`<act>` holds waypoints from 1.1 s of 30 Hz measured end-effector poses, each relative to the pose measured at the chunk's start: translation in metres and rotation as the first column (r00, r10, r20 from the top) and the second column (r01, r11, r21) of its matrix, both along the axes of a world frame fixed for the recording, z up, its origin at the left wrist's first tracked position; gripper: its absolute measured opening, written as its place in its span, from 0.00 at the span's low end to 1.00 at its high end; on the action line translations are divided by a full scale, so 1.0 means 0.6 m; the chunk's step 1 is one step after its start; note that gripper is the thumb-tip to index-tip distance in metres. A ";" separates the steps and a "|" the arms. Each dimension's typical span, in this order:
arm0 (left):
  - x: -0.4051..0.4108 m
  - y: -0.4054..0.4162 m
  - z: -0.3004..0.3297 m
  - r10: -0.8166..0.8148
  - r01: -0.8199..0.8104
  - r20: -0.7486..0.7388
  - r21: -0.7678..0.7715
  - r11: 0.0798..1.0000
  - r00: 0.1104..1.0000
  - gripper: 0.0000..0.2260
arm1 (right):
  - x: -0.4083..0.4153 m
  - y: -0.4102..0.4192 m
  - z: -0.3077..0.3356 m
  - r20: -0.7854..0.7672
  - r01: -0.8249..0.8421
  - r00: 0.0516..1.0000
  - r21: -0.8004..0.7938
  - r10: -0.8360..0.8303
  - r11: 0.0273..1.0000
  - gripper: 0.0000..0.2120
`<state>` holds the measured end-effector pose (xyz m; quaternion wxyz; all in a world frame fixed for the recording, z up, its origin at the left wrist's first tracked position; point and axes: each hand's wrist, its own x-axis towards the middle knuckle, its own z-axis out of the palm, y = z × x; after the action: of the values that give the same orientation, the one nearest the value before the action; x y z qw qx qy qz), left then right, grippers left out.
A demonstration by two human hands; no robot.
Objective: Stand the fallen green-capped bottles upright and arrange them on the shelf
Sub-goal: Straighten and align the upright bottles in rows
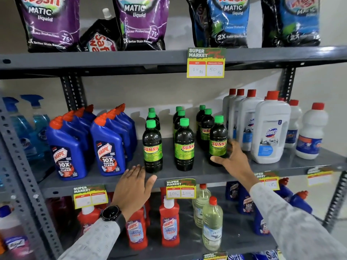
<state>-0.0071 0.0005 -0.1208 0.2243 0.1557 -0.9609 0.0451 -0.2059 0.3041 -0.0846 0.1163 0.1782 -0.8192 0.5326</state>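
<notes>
Several dark green-capped SUNNY bottles stand upright in three rows on the grey middle shelf (187,177). The front left bottle (152,147) and front middle bottle (184,145) stand free. My right hand (231,160) wraps around the lower part of the front right bottle (217,139), thumb in front of its base and fingers behind it. My left hand (135,184) hovers open at the shelf's front edge, just below the front left bottle, fingers spread and holding nothing. None of the green-capped bottles lies on its side.
Blue Harpic bottles (108,145) crowd the shelf to the left, white red-capped Domex bottles (270,128) to the right. Detergent pouches (50,23) fill the shelf above. Red Harpic bottles (169,222) and clear bottles (212,226) stand on the shelf below. Price tags hang on the shelf edges.
</notes>
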 end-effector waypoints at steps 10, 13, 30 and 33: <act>0.013 -0.010 0.004 0.042 -0.042 0.034 0.002 0.999 0.999 0.42 | -0.015 -0.020 -0.007 -0.055 0.029 0.998 -0.003 -0.029 1.000 0.41; 0.012 -0.009 0.006 0.048 -0.048 0.040 0.004 0.999 0.998 0.42 | -0.017 -0.009 -0.009 -0.055 0.035 0.998 -0.003 -0.035 0.999 0.41; 0.011 -0.010 0.004 0.043 -0.045 0.029 0.040 0.998 0.999 0.41 | -0.016 -0.006 -0.017 -0.064 0.044 0.997 0.018 -0.043 0.999 0.42; 0.010 -0.011 0.002 0.038 -0.039 0.021 0.037 0.999 0.999 0.41 | -0.016 -0.007 -0.018 -0.060 0.048 0.997 0.016 -0.047 0.999 0.41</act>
<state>-0.0014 -0.0058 -0.1195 0.2105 0.1779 -0.9607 0.0328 -0.2157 0.3000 -0.0954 0.1519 0.1754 -0.8239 0.5171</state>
